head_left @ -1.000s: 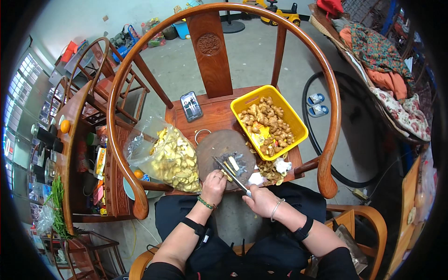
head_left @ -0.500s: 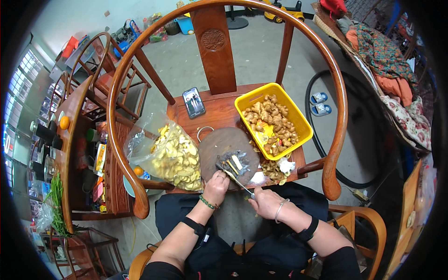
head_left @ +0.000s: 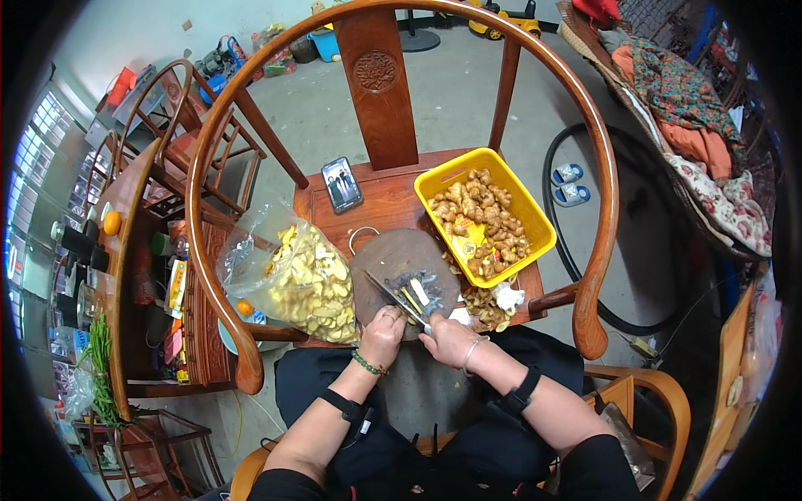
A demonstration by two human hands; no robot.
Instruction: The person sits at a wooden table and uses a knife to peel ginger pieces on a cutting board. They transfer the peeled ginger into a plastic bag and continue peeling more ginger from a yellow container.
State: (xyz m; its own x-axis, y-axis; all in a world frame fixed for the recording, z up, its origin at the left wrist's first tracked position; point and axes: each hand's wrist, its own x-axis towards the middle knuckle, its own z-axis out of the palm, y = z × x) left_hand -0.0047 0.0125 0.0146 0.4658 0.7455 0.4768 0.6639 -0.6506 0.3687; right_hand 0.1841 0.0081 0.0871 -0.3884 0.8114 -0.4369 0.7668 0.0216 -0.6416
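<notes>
Person seated facing a round-backed wooden chair, using its seat as a work surface. Dark round cutting board lies on the seat's near edge. Left hand rests at the board's near rim, fingers curled down against the board beside a small pile of ginger strips; whether they pinch a piece, can't tell. Right hand just right of it, fingers clenched around a knife handle; blade runs up-left across the board, touching the strips. Both wrists wear bracelets, both forearms dark bands. Yellow tray of whole ginger roots sits on the seat's right side, tilted, touching the board's right edge. More loose ginger lies on the seat between tray and the right hand, with a bit of white wrap beside it. Clear plastic bag full of pale ginger slices sits left of the board, hanging partly over the left armrest. Phone, screen lit, lies flat on the seat's back left, near the backrest. Second wooden chair and a cluttered side table stand further left; an orange on the table. Black hose loops on the concrete floor to the right, small pair of blue slippers inside the loop. Wicker seat with piled clothes at the far right.
</notes>
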